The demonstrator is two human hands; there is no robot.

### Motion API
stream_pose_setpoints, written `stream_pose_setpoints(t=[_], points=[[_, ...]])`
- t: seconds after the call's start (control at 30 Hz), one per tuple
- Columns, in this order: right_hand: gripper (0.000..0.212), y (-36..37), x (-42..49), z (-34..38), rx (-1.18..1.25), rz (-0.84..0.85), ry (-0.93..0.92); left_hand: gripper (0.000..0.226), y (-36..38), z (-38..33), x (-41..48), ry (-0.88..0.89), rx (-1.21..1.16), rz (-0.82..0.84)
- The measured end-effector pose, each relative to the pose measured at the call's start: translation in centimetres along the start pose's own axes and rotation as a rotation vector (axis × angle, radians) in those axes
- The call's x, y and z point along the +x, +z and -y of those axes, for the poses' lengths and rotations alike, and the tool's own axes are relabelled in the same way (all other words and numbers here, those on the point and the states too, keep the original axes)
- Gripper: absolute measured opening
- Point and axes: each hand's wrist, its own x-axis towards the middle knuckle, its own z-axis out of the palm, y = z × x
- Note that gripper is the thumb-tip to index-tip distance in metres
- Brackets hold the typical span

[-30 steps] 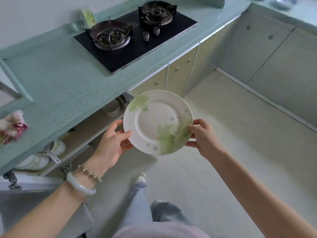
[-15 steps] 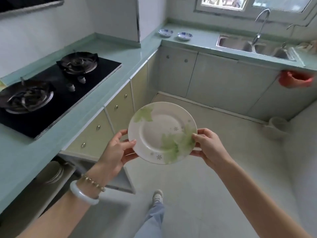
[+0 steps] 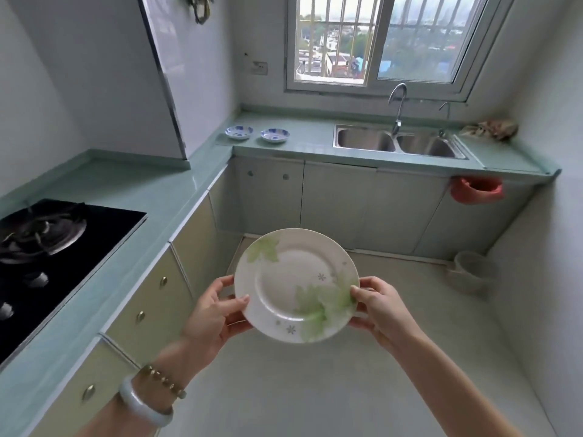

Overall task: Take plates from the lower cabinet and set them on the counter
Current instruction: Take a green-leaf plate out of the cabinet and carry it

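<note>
Two hands share one round white ceramic plate with green leaf print (image 3: 296, 285), held face-up in the lower centre of the frame, over the floor. At the frame's left runs the pale green counter (image 3: 132, 197). The left hand (image 3: 214, 313) pinches the plate's left rim, thumb on top, fingers beneath. The right hand (image 3: 381, 307) clasps the right rim the same way. Counter surface lies left and further up the frame; the left hand seems nearer it.

Left hand (image 3: 212, 313) and right hand (image 3: 380, 307) grip a leaf-patterned plate (image 3: 296, 285) by opposite rims, above the floor (image 3: 315, 389), green counter (image 3: 126, 197) alongside
</note>
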Motion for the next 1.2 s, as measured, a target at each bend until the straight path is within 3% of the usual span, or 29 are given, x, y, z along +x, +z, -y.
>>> stream_pose_setpoints(t=[0.67, 1.2], points=[[0.009, -6.7, 36.7, 14.6, 0.010, 0.058, 0.019, 0.031, 14.0, -8.4, 34.5, 0.007, 0.037, -0.073], [0.010, -5.4, 63.3, 23.0, 0.046, -0.018, 0.038, 0.033, 17.7, -16.2, 62.2, -0.020, 0.033, -0.023]])
